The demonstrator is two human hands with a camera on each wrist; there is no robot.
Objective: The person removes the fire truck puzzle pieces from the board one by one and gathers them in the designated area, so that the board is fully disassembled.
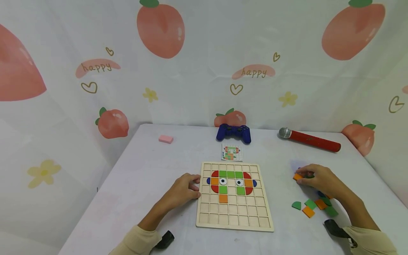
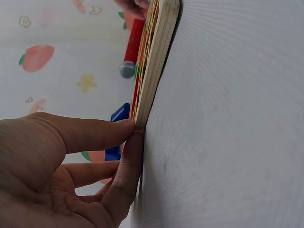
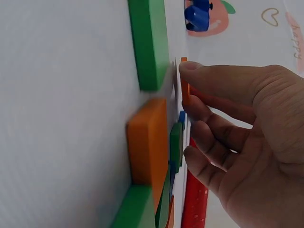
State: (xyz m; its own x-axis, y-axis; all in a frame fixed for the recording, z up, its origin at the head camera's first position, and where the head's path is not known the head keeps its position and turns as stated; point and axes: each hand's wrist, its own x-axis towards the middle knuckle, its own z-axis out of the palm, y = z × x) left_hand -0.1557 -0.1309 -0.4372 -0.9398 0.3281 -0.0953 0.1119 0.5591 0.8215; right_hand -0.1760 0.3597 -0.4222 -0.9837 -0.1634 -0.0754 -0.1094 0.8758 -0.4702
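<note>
A wooden grid board lies on the table with coloured tiles and two eye discs set in it like a face. My left hand holds the board's left edge; in the left wrist view the thumb and a finger meet at the board's side. Off to the right of the board, my right hand pinches an orange square tile between thumb and index finger. The right wrist view shows that tile on edge, the other fingers loosely curled. Part of the loose pile is hidden under this hand.
Loose tiles lie near the right forearm, among them a green quarter-round and an orange square. Behind the board are a pattern card, a blue game controller, a red microphone and a pink block.
</note>
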